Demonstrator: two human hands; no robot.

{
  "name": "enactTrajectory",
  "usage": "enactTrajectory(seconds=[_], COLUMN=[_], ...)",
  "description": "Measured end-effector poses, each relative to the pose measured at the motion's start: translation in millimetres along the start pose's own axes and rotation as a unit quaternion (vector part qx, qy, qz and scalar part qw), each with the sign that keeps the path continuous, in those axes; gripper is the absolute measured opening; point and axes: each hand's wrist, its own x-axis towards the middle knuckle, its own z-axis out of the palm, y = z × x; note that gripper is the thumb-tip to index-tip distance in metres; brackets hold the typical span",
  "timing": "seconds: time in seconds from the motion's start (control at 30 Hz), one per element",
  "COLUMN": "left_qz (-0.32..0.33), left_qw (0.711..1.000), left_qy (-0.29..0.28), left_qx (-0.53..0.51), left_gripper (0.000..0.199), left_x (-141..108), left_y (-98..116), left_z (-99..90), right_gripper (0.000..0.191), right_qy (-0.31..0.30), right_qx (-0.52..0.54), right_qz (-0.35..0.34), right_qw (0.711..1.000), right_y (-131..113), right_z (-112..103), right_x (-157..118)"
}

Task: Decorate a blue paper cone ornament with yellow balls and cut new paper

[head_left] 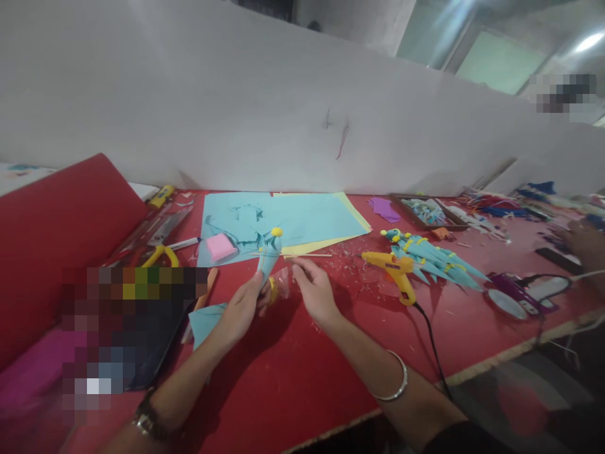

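Left of the yellow glue gun (394, 270), your left hand (246, 305) is wrapped around a yellow-tipped blue paper piece (270, 253); nearer the gun, your right hand (316, 289) curls loosely, its grasp unclear.

Straight ahead of me, a pale partition (236, 113) spans the view, a thin reddish streak (343, 139) on it. Over to my left now: a big red panel (61, 239) leans in, a yellow object (161, 197) just past its corner, magenta material (45, 369) below. Nearer me, a pink block (220, 248) sits beside a white pen (184, 243). Across to my right, purple pieces (385, 209) lie next to a dark-rimmed tray (451, 214) full of scraps, and a bright lamp (589, 42) glares overhead.
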Motion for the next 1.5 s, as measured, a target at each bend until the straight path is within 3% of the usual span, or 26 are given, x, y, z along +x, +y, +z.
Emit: enactTrajectory(seconds=[0.17,0.43,0.6,0.8,0.97,1.23,1.5], left_qz=[0.013,0.049,0.079,0.129,0.119,0.124,0.129], left_qw=[1.000,0.998,0.991,0.932,0.901,0.933,0.961], left_qy=[0.026,0.028,0.027,0.009,-0.039,-0.045,-0.024], left_qx=[-0.001,0.010,0.101,0.339,0.415,0.336,0.242], left_gripper=[0.046,0.049,0.046,0.040,0.038,0.031,0.034], left_x=[-2,-1,-3,-4,-5,-4,-6], left_y=[-4,-5,-9,-6,0,-5,-4], left_z=[0.4,1.0,-2.2,-8.2,-7.7,-7.2,-2.3], right_gripper=[0.029,0.032,0.033,0.031,0.030,0.022,0.025], right_qy=[0.024,0.053,0.053,-0.011,-0.055,-0.120,-0.045], right_qx=[0.050,0.202,0.212,0.254,0.252,0.187,0.127], right_qz=[0.064,0.104,0.058,0.003,0.013,-0.004,0.010], right_qw=[0.996,0.972,0.974,0.967,0.966,0.975,0.991], right_y=[7,17,14,14,12,6,13], right_z=[-2,1,-2,-1,2,6,4], right_x=[3,3,8,16,16,6,0])
